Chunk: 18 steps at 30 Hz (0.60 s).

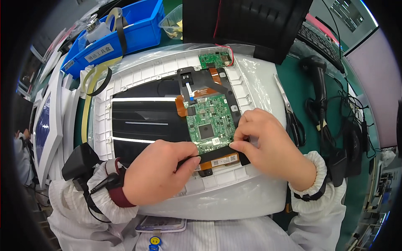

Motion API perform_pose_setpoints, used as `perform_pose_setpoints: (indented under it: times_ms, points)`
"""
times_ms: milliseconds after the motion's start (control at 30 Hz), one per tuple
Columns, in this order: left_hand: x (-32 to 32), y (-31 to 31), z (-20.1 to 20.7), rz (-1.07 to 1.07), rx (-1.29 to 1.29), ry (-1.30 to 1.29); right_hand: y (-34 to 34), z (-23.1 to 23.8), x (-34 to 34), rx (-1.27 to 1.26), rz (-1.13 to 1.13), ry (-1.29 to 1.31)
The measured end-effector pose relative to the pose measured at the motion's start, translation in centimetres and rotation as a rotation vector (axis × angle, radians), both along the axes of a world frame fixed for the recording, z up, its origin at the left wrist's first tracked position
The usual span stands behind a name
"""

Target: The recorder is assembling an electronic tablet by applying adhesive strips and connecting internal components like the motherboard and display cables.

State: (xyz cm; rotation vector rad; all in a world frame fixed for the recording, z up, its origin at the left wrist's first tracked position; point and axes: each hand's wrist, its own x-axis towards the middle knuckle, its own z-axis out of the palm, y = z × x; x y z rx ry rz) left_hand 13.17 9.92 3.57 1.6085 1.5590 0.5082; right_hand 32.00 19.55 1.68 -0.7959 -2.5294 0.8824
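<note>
A green circuit board (pixel 211 119) sits on the black back of a display panel (pixel 144 113), inside a white plastic frame (pixel 102 104). Along the board's near edge runs a strip of black tape (pixel 215 154). My left hand (pixel 161 171) pinches its left end between thumb and forefinger. At the board's near right corner my right hand (pixel 264 144) has thumb and fingers closed on the strip's other end. Just below the tape lies an orange flex cable (pixel 224 161) with white labels. A smaller green board (pixel 211 60) with a red wire is at the frame's far edge.
White foam padding (pixel 268 79) lies under the frame. Scissors (pixel 291 111), a handheld scanner (pixel 316 79) and tangled cables are at right, a keyboard (pixel 320 46) beyond. A blue bin (pixel 144 31) with a bottle and tape rolls stands far left; white panels (pixel 52 121) lean nearer.
</note>
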Motion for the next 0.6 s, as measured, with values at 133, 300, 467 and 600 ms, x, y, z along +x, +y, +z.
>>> perform_pose_setpoints:
  times_ms: [133,300,467,600]
  points:
    - [0.07,0.08,0.03,0.029,-0.034,0.012,-0.18,0.02,-0.05,0.009,-0.03,0.002]
    - [0.12,0.26,-0.21,0.068,-0.048,-0.036,0.29,-0.49,-0.21,0.007,-0.027,0.009]
    - [0.08,0.32,-0.33,0.067,-0.048,-0.005,0.3,-0.32,-0.29,-0.013,-0.024,-0.018]
    - [0.16,0.37,-0.18,0.066,-0.069,0.035,0.21,-0.39,-0.24,0.008,-0.028,-0.02]
